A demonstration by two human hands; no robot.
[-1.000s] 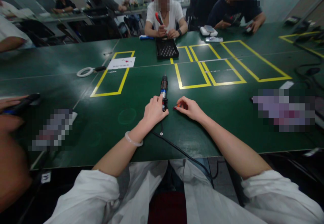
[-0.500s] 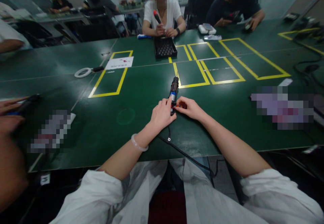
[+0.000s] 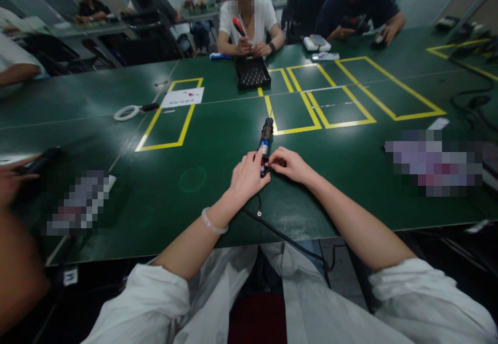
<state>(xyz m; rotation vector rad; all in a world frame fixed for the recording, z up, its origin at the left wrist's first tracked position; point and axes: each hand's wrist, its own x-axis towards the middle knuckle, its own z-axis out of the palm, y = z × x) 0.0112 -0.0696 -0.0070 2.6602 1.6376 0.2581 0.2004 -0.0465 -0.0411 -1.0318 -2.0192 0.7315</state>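
A dark electric screwdriver (image 3: 266,135) with a blue and silver band lies on the green table, its thin bit pointing away from me. My left hand (image 3: 248,174) is closed over the screwdriver's near end, fingers along its left side. Just right of that end, the fingertips of my right hand (image 3: 291,164) are pinched together against small red and black parts. Whatever sits between these fingertips is too small to make out. From the near end a black cable (image 3: 278,231) runs to the table edge, and a short wire with a ring terminal (image 3: 259,213) lies by it.
Across the table, a person holds a red-and-black screwdriver (image 3: 238,26) over a black tray (image 3: 252,74). Yellow tape (image 3: 298,130) marks rectangles beyond my hands. A white paper (image 3: 182,97) and a coiled white cable (image 3: 126,113) lie left. Another person's hand (image 3: 15,178) is at far left.
My hands stay at the screwdriver's near end, with only a slight shift of the right fingertips. At far left, the other person's hand has moved a little.
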